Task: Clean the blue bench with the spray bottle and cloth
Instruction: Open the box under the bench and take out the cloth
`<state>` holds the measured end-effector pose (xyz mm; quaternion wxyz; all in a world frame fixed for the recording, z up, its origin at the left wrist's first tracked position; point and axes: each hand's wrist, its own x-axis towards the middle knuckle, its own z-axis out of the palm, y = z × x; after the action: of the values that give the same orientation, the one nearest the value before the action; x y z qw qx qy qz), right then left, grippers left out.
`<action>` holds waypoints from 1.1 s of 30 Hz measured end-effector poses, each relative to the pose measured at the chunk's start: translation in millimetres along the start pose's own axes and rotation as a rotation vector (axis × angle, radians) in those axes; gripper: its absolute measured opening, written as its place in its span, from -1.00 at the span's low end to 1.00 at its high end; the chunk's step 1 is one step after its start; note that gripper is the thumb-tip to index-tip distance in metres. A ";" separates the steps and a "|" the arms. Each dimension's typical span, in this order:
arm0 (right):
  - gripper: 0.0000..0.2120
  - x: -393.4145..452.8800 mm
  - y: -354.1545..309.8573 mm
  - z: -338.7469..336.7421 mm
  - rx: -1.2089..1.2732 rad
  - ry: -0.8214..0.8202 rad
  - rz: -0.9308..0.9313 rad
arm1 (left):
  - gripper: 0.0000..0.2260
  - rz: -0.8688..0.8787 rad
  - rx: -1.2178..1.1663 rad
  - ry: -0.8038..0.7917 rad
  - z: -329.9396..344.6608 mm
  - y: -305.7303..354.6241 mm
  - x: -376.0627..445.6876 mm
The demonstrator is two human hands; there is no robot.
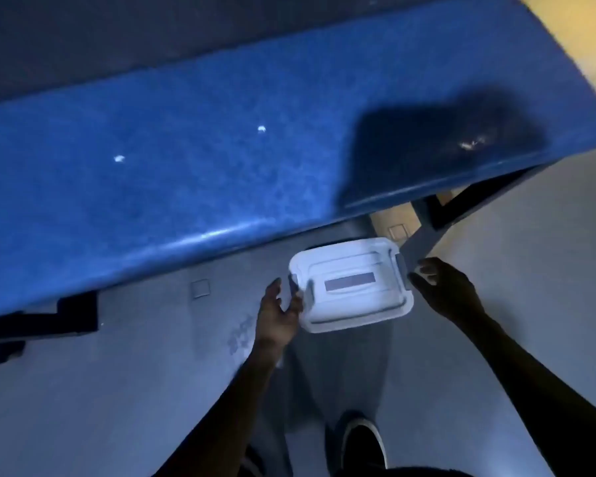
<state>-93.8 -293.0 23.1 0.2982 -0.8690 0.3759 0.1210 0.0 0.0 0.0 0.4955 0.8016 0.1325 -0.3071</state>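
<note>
While the left hand (279, 311) and right hand (448, 290) reach forward with fingers bent round opposite ends of a white lidded box (351, 287), the blue bench (152, 187) slants across just beyond, its surface bearing a dark patch (437, 139), above pale floor (117, 390).

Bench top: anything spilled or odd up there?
Yes. A large dark patch covers the right end of the blue bench, with small glints in it; wet spill or dark cloth, too blurred to tell. Two small white specks sit further left on the seat.
</note>
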 end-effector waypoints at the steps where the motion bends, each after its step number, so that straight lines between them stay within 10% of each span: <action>1: -0.61 11.0 10.5 18.7 0.030 -0.019 0.021 | -0.42 -0.017 -0.006 -0.006 8.2 -12.7 15.9; 19: -0.75 108.7 106.0 83.7 0.425 -0.127 0.159 | -0.83 0.261 -0.062 0.165 47.9 -117.5 105.2; 22: -0.75 115.4 98.1 66.6 0.518 -0.055 0.122 | -0.74 0.748 0.282 0.330 57.9 -86.6 106.7; 25: -0.73 116.5 87.7 58.7 0.581 -0.021 0.082 | -0.61 1.071 0.659 0.126 91.4 -63.4 112.6; 33: -0.74 112.6 66.0 56.0 0.668 -0.018 0.051 | -0.28 0.835 1.456 -0.146 129.1 -34.6 88.6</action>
<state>-63.4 -360.0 -98.5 0.5667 -0.7124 0.4139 0.0063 4.3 -104.8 -121.2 -0.0649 0.8824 -0.4384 -0.1582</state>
